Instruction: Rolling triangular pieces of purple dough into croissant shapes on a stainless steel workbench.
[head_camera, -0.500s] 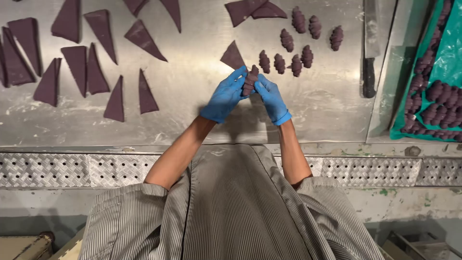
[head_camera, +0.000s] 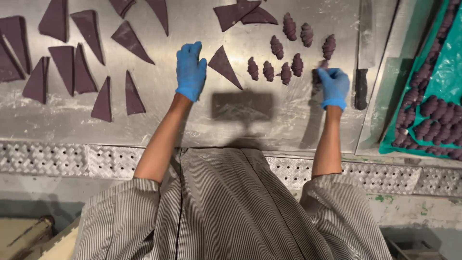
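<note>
Far left on the steel table (head_camera: pixel 159 115) lie flat purple dough triangles (head_camera: pixel 72 67), scattered and pointing different ways, well apart from both hands. Moving right, the left hand (head_camera: pixel 190 71) in a blue glove rests flat over the table with its fingers (head_camera: pixel 190 52) spread a little and straight, gripping nothing. Just beside its thumb side lies a single dough triangle (head_camera: pixel 224 65), wide end up and its point trailing down to the right; whether the glove touches its edge cannot be told. Right of that sits a cluster of rolled dough pieces (head_camera: pixel 281 60), ridged like small crescents, standing near one another in loose rows. At the right end of the cluster the right hand (head_camera: pixel 333 85), also gloved in blue, has its fingers (head_camera: pixel 326 73) curled close on a rolled piece (head_camera: pixel 316 77), which shows dark at the fingertips, low against the table. Just right of this hand lies a knife (head_camera: pixel 363 58) with a black handle, and beyond it a green tray (head_camera: pixel 450 62) filled with more rolled pieces.
</note>
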